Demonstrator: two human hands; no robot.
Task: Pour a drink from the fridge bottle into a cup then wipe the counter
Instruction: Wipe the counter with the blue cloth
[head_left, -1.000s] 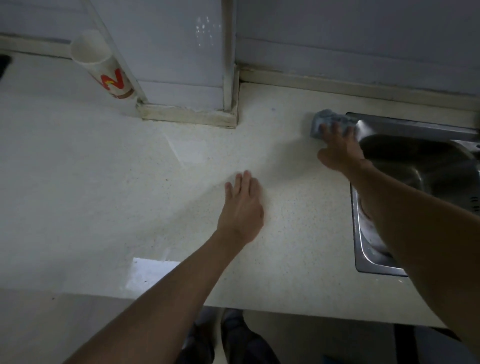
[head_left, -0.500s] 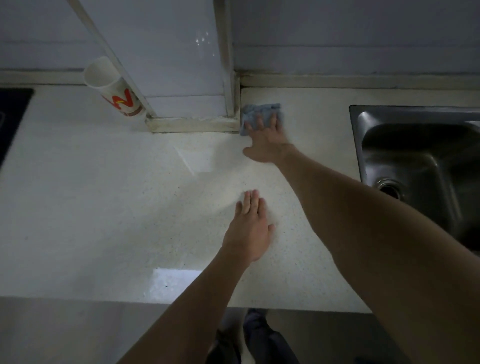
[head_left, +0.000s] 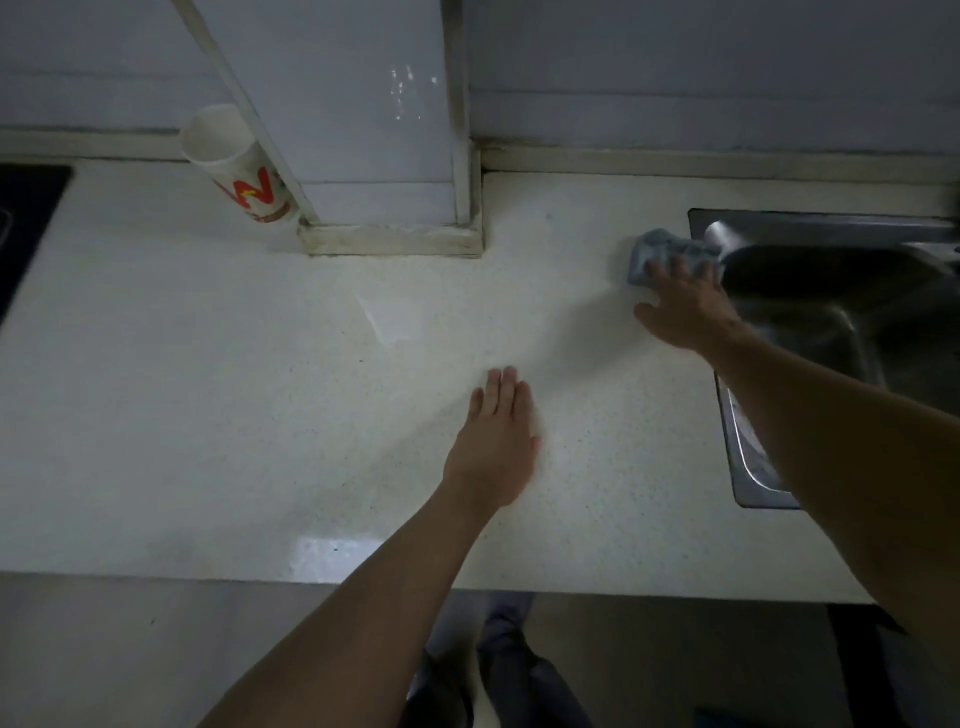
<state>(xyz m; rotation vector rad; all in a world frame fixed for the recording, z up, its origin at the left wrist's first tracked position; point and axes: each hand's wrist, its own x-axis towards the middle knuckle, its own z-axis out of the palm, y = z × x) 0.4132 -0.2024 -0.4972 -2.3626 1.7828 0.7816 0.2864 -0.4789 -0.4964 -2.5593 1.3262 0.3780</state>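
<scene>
Dim, soft wide-angle view.
Glare patch on the speckled white stone counter nearer than the left hand; motion blur around the right hand.

Pale tiled wall behind, dimly lit. White boxed column stands on the speckled counter, trim at its base stained. Steel sink set in right; black hob far left.

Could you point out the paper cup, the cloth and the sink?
paper cup (head_left: 244, 176), head view, on its printed side.
cloth (head_left: 667, 247), head view, on its uncovered far part.
sink (head_left: 831, 227), head view, on its back rim.
</scene>
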